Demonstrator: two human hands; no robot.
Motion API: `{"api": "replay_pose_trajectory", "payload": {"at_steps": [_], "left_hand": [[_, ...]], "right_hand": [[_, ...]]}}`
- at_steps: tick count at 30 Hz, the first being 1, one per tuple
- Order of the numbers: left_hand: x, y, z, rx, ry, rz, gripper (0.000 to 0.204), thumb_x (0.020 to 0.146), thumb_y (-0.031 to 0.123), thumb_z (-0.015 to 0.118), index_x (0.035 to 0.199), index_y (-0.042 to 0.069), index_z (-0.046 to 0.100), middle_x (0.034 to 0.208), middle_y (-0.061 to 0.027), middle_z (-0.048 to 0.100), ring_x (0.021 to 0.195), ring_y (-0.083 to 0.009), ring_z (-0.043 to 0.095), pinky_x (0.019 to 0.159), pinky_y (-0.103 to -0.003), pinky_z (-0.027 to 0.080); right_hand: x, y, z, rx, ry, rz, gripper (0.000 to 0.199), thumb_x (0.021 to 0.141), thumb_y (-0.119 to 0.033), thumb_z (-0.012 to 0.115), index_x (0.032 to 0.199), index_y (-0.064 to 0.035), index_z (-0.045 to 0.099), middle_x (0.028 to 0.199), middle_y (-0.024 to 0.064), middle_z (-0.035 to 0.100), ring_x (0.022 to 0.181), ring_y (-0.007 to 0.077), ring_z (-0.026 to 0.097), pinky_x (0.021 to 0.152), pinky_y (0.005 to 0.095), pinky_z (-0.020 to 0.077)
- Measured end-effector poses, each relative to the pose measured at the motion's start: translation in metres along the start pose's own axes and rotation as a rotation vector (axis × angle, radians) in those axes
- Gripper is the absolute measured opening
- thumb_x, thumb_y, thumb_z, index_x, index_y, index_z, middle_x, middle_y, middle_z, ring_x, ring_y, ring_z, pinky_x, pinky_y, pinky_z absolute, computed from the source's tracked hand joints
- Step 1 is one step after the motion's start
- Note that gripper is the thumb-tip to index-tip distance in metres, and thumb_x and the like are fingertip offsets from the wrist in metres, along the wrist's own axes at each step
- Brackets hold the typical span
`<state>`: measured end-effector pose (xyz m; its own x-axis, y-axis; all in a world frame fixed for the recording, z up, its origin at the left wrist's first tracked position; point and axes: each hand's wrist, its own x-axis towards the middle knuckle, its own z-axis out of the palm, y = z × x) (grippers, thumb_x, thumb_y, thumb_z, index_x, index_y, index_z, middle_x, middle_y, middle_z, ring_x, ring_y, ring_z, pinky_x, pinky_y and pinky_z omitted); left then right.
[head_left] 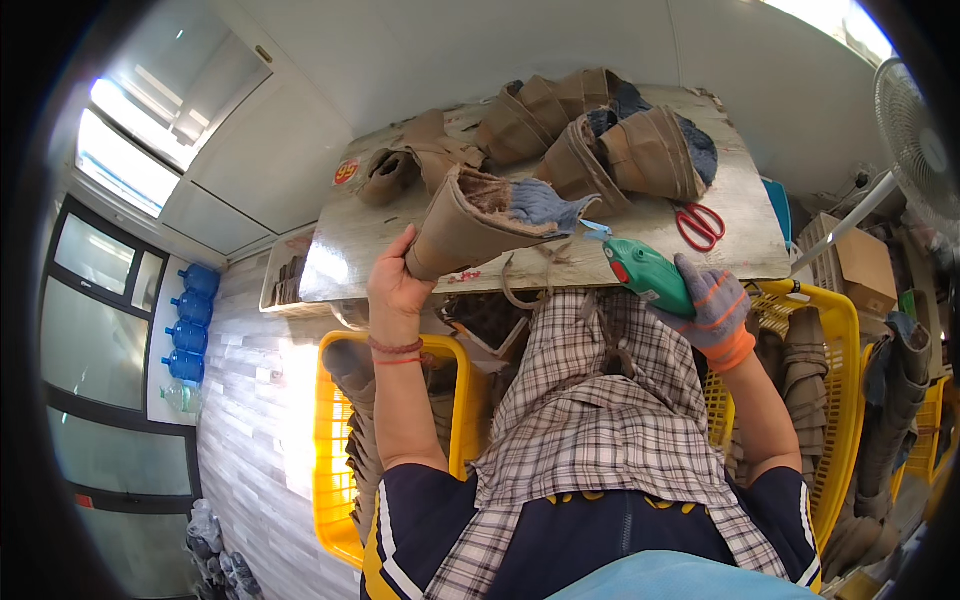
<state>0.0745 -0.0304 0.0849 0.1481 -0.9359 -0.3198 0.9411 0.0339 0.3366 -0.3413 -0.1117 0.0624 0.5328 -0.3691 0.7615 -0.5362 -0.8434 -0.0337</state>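
Observation:
My bare left hand (pixel 397 280) is closed around the lower end of a brown boot upper (pixel 452 230), raised over the table's near edge. The piece has brown fleece inside and a blue-grey fleecy edge pointing right. In a grey and orange knit glove, my right hand (pixel 712 305) is wrapped round a green handheld electric cutter (pixel 648 272). The cutter has a red part on its side, and its light-blue tip points toward the boot upper with a small gap between them. Red-handled scissors (pixel 700 227) lie on the table beyond the cutter.
More brown boot uppers (pixel 655 150) lie at the back of the worn table (pixel 350 240). Yellow baskets of brown pieces stand at my left (pixel 465 400) and right (pixel 845 400). A white fan (pixel 915 120) and a cardboard box (pixel 862 270) are at the right. Blue water bottles (pixel 190 310) line the left wall.

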Motion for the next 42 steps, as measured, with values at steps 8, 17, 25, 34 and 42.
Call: {"api": "replay_pose_trajectory", "payload": {"at_steps": [8,17,25,34,42], "left_hand": [[0.009,-0.025,0.012,-0.065,-0.075,-0.144,0.032,0.096,0.012,0.043,0.121,-0.008,0.045,0.122,-0.0234,0.054,0.112,-0.0358,0.055,0.097,-0.048,0.045],[0.012,-0.047,0.005,-0.032,0.008,-0.12,0.035,0.097,0.013,0.042,0.125,-0.008,0.042,0.127,-0.024,0.05,0.115,-0.0359,0.052,0.1,-0.048,0.043],[-0.012,-0.062,0.022,-0.059,-0.036,-0.064,0.031,0.096,0.012,0.045,0.122,-0.005,0.047,0.122,-0.0215,0.055,0.111,-0.0341,0.056,0.097,-0.048,0.046],[-0.046,-0.086,0.042,0.041,-0.172,0.235,0.036,0.097,0.012,0.042,0.128,-0.005,0.044,0.132,-0.0166,0.049,0.122,-0.0295,0.047,0.105,-0.044,0.037],[-0.058,-0.104,0.032,0.18,-0.334,0.546,0.039,0.093,0.005,0.047,0.132,0.003,0.044,0.132,-0.0111,0.05,0.124,-0.0259,0.045,0.106,-0.043,0.035]], "right_hand": [[-0.016,0.017,-0.009,-0.09,-0.049,-0.077,0.068,0.064,-0.041,0.079,0.113,0.0009,0.059,0.066,0.0037,0.055,0.057,0.0187,0.055,0.057,0.0317,0.0452],[-0.02,0.011,-0.01,-0.01,-0.083,-0.048,0.069,0.061,-0.042,0.081,0.113,-0.001,0.06,0.063,0.0035,0.054,0.055,0.0195,0.054,0.054,0.0315,0.0436],[-0.011,-0.003,-0.01,0.15,-0.013,0.0,0.068,0.058,-0.041,0.083,0.11,-0.004,0.061,0.064,0.0043,0.056,0.054,0.0219,0.053,0.054,0.0333,0.0447],[0.006,-0.023,-0.005,0.316,-0.04,0.079,0.065,0.057,-0.038,0.084,0.108,-0.0051,0.062,0.068,0.0069,0.061,0.056,0.0245,0.056,0.052,0.0343,0.0452],[0.023,-0.042,-0.006,0.633,-0.258,0.353,0.059,0.066,-0.039,0.081,0.108,-0.0029,0.062,0.083,0.0141,0.067,0.072,0.028,0.067,0.066,0.0335,0.0531]]}}
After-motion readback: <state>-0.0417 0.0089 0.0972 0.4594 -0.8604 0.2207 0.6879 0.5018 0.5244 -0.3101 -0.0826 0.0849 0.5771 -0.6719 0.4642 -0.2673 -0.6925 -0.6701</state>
